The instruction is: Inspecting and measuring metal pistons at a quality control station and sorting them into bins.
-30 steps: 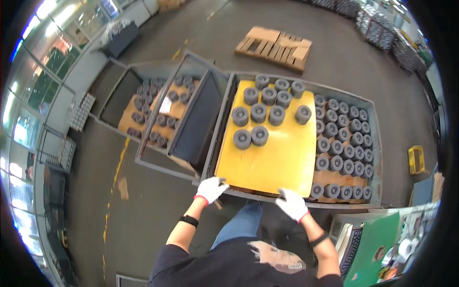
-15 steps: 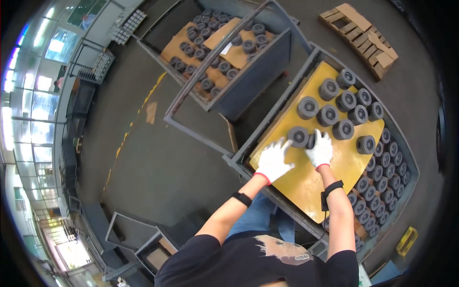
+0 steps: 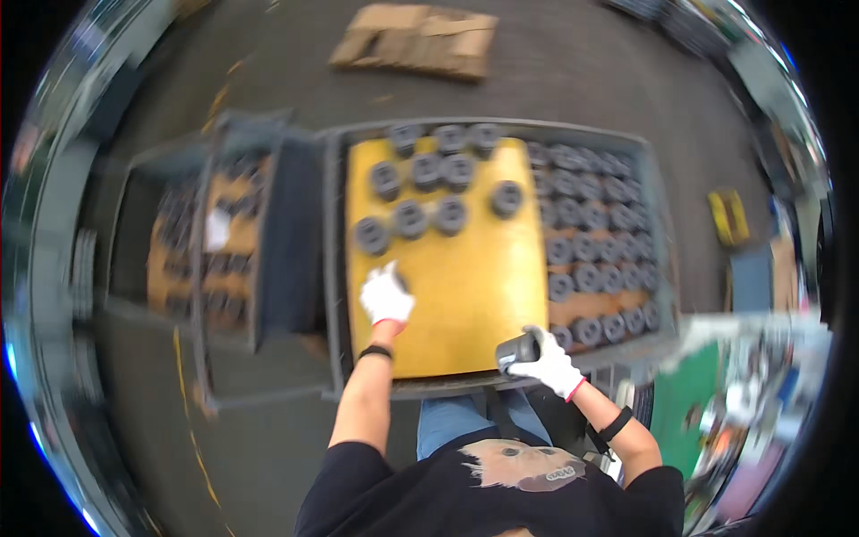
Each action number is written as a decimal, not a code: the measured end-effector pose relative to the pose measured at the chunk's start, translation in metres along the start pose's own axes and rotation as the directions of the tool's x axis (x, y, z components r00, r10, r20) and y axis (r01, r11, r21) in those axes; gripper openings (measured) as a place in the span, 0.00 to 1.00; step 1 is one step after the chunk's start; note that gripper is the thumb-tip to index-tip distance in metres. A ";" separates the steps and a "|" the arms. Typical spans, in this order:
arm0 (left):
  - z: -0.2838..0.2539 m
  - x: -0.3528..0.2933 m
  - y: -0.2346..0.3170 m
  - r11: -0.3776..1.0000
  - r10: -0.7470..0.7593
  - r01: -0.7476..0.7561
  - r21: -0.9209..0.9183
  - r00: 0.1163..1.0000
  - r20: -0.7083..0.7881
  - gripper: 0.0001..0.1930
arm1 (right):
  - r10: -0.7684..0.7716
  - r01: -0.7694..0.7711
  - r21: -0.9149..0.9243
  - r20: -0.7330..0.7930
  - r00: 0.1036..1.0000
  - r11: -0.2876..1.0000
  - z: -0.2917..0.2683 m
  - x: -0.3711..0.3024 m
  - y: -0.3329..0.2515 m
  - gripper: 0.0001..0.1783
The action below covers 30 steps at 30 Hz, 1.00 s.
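Observation:
My right hand [image 3: 552, 367], in a white glove, is closed around a dark grey piston-like metal cylinder [image 3: 516, 353]. It holds the cylinder tilted over the near right corner of a yellow board [image 3: 470, 300]. Over the board's left side, my left hand [image 3: 387, 297], also gloved, has its fingers on another dark cylinder [image 3: 400, 282], mostly hidden and blurred. Several more such cylinders [image 3: 411, 218] stand in loose rows on the far half of the board. The board lies inside a grey metal bin [image 3: 337, 268].
Right of the board, packed cylinders [image 3: 586, 275] fill the bin on a brown layer. A second bin [image 3: 300, 242] with cylinders on cardboard adjoins at left. A wooden pallet [image 3: 416, 40] lies on the floor beyond; a yellow object [image 3: 728, 217] is at right.
The view has turned and I have shifted around the bin. My right hand has lifted a cylinder and carried it to the near right corner; my left hand has come onto another cylinder.

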<state>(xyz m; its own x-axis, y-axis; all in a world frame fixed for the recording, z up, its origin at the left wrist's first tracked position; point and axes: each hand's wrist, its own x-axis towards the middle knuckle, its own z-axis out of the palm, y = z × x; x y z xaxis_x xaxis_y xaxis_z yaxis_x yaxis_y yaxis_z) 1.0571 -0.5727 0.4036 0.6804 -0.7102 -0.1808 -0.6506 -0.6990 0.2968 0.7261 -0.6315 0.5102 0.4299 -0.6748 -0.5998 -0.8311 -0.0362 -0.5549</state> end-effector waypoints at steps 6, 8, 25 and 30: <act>0.037 0.001 -0.007 0.925 0.301 -0.322 -0.200 0.945 -0.130 0.33 | 0.228 -0.112 0.402 -0.252 0.941 0.909 -0.022 -0.114 0.070 0.51; 0.043 -0.006 0.005 0.929 0.084 -0.010 -0.370 0.979 0.185 0.28 | 0.356 -0.170 0.496 -0.311 0.881 0.852 -0.025 -0.152 0.096 0.51; 0.080 -0.382 0.510 0.096 0.899 -0.749 -0.655 -0.217 0.380 0.48 | 0.761 -0.631 0.615 -0.646 -0.059 0.473 -0.080 -0.451 0.540 0.48; 0.094 -0.539 0.635 -0.152 0.752 -0.699 -0.699 -0.541 0.377 0.32 | 0.746 -0.661 0.607 -0.658 -0.106 0.442 -0.162 -0.501 0.658 0.43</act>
<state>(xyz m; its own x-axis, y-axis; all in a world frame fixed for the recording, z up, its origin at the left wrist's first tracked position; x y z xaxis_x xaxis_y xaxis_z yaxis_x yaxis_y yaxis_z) 0.2448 -0.6417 0.6014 -0.9843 -0.1732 -0.0325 -0.1407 0.6614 0.7367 -0.0929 -0.4365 0.5386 -0.8975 -0.4401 0.0292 -0.4367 0.8774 -0.1988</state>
